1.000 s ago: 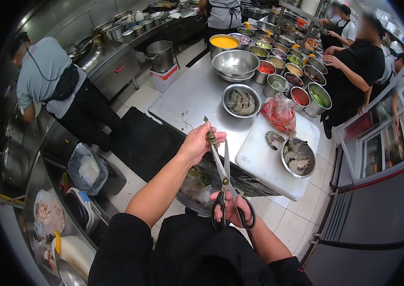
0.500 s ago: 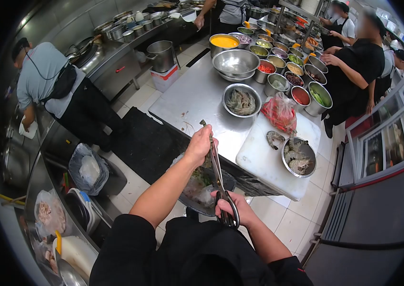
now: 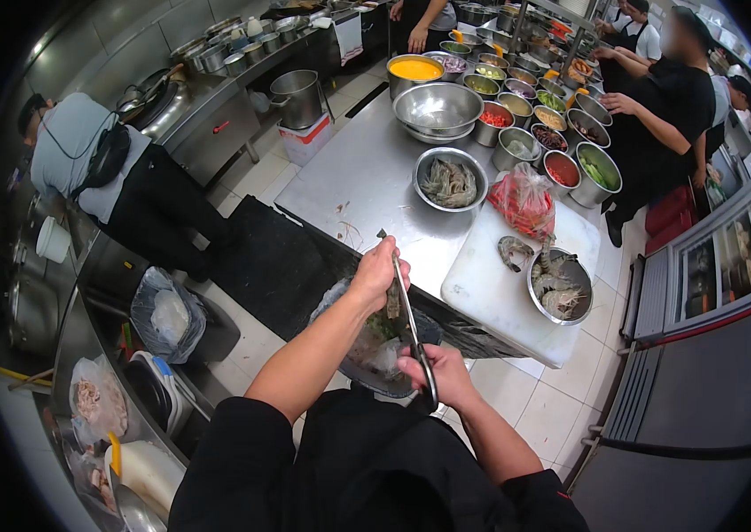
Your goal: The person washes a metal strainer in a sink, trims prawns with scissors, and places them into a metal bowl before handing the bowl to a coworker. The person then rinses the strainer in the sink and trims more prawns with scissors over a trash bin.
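Observation:
My left hand is closed around a raw grey shrimp, part of which hangs below the fingers. My right hand grips a pair of scissors by the dark handles, blades pointing up alongside the shrimp. Below both hands is a lined bin with scraps in it. Beyond the left hand, a steel bowl of shrimp stands on the metal table. To the right, another steel bowl of shrimp sits on a white cutting board, with a single shrimp beside it.
A red-and-clear plastic bag lies at the board's far edge. Steel pots of cut vegetables and sauce crowd the table's far end. One person bends over the left counter; another stands far right. A glass-door fridge is at right.
The scissors have turned in my right hand, their handles now seen more edge-on. My left hand has shifted slightly, still holding the shrimp. The person at left has bent lower.

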Available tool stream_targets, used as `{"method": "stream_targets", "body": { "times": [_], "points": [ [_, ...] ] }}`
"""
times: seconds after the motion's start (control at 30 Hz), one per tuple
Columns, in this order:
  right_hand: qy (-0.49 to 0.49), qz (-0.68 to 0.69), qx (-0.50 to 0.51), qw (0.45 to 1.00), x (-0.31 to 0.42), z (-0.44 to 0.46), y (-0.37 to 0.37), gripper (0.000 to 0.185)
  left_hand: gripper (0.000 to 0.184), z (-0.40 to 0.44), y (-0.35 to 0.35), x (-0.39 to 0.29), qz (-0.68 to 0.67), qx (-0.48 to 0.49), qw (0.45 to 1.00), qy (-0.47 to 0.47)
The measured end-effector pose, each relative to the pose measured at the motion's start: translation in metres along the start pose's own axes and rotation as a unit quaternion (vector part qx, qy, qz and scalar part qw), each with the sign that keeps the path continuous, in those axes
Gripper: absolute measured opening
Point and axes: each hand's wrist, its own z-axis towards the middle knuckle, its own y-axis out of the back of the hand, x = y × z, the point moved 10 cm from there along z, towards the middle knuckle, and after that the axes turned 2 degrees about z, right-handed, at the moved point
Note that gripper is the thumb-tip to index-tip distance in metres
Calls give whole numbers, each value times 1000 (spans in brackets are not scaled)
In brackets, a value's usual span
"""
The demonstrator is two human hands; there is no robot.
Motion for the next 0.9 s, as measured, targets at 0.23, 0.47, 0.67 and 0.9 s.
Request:
{"method": "stream_targets", "body": {
  "times": [0.23,0.47,0.67,0.9],
  "points": [
    [9,-8,73,997,10,0,0,45,35,12,3,2,-16,28,999,-14],
    [-15,9,76,997,16,7,-1,44,46,13,-3,-9,67,54,993,-84],
    [-28,34,82,996,15,3,-3,45,47,17,8,-17,30,32,994,-104],
    [-28,52,78,995,16,2,-3,45,47,19,-1,-22,71,57,990,-111]
  ]
}}
